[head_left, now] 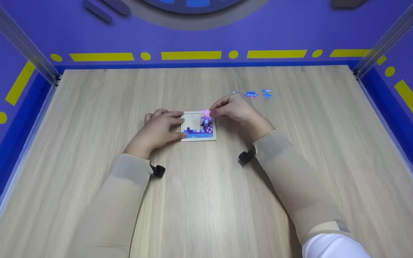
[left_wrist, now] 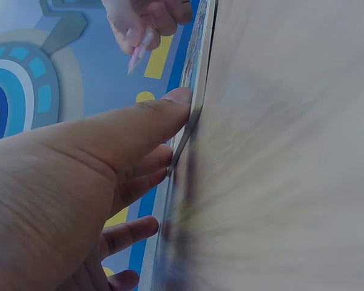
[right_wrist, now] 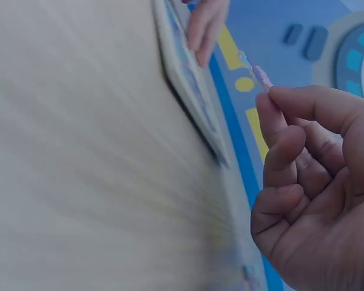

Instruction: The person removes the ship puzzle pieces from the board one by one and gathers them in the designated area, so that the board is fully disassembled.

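A small square puzzle tray (head_left: 192,120) with a white border lies on the table, with blue and purple puzzle pieces (head_left: 198,135) along its near side and up its right side. Its upper left part shows the bare base. My left hand (head_left: 160,130) rests at the tray's left edge, thumb (left_wrist: 170,109) on the near corner and fingers spread toward the far corner. Between the right thumb and index finger, my right hand (head_left: 240,111) pinches a pink and purple puzzle piece (right_wrist: 261,77), held just above the tray's far right corner.
Several loose blue puzzle pieces (head_left: 251,94) lie beyond the right hand, one of them partly hidden behind it. The wooden table (head_left: 192,200) is bounded by purple-blue panels (head_left: 192,39) at the back and sides.
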Tool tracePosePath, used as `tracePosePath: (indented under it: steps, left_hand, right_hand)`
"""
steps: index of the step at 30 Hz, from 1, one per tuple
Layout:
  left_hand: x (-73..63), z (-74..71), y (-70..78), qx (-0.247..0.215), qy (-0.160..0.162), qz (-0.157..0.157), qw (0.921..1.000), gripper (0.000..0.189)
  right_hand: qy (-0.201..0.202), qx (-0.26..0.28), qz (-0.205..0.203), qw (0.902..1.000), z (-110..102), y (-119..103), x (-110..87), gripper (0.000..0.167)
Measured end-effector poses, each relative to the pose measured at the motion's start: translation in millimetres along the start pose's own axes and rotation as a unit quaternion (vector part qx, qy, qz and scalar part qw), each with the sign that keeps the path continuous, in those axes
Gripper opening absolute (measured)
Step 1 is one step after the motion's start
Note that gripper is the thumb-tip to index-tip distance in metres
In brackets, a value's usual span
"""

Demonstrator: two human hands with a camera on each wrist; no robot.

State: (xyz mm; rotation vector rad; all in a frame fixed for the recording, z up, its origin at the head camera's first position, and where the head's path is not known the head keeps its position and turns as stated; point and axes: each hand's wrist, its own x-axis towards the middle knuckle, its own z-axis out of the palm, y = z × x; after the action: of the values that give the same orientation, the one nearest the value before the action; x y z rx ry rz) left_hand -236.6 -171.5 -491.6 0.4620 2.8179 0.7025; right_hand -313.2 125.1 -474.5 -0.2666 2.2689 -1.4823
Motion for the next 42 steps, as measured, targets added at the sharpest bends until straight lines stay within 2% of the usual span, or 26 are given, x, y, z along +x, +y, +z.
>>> tracePosePath:
  steps: [11,22,26,34,42]
  left_hand:
    - [-1.8,-0.9,1.3,-0.003,-0.001,0.001,1.0,0.064]
    - [-2.2,-0.9,0.9,-0.005,-0.003,0.0,1.0,0.065]
    - [-2.1,-0.9,0.3,-0.006,-0.004,-0.001,1.0,0.066]
    - [-1.4,-0.1,-1.3,-0.004,-0.001,0.004,1.0,0.065]
    - [-2.3,-0.6,-0.8,-0.008,0.0,0.009,0.9999,0.065]
  right_hand:
    - [0.004,0.023,0.039,0.999,-41,-4,-6.1,0.013]
    - [0.035,0.05,0.035,0.9975,-81,6,-9.8,0.009]
    - [0.047,0.064,0.045,0.9958,-95,14,-11.5,0.006]
    - [0.071,0.03,0.078,0.994,-115,28,-12.8,0.011]
    - [0.083,0.004,0.077,0.9935,-128,40,-14.0,0.006]
